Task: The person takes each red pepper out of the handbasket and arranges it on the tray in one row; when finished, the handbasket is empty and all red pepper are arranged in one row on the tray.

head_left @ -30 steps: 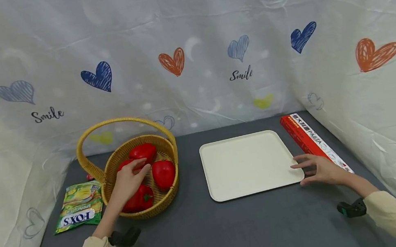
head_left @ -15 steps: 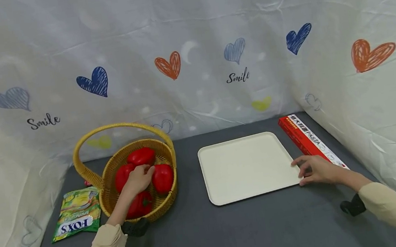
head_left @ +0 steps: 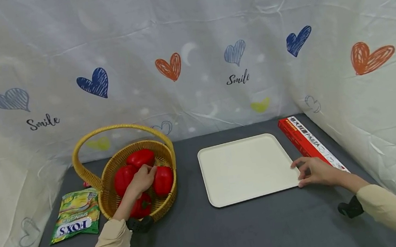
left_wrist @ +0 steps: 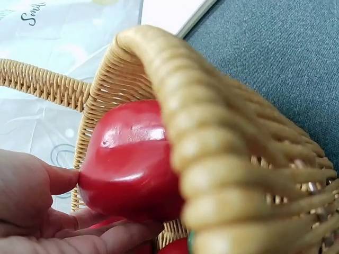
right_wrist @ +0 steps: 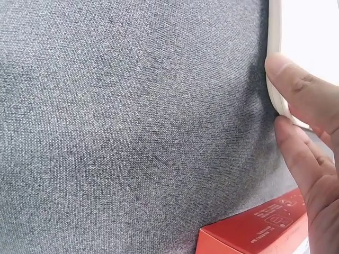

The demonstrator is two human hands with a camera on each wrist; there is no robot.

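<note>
Red bell pepper (left_wrist: 126, 164) at the right side of a wicker basket (left_wrist: 198, 137) is held in a person's left hand (head_left: 142, 180), thumb against its side, partly curled fingers beneath. Smooth and glossy, it looks stiff, probably light and somewhat slippery; its broad flanks seem the surest hold. The right hand (head_left: 315, 171), fingers bent, pinches the near right corner of a cream rectangular tray (head_left: 244, 171). Three more red bell peppers (head_left: 140, 158) share the basket, whose rim and arched handle (head_left: 120, 127) likely limit sideways movement. Dark grey tabletop (head_left: 226, 235) offers room between basket and tray; a red pasta box (head_left: 309, 142) lies just right of the tray.
</note>
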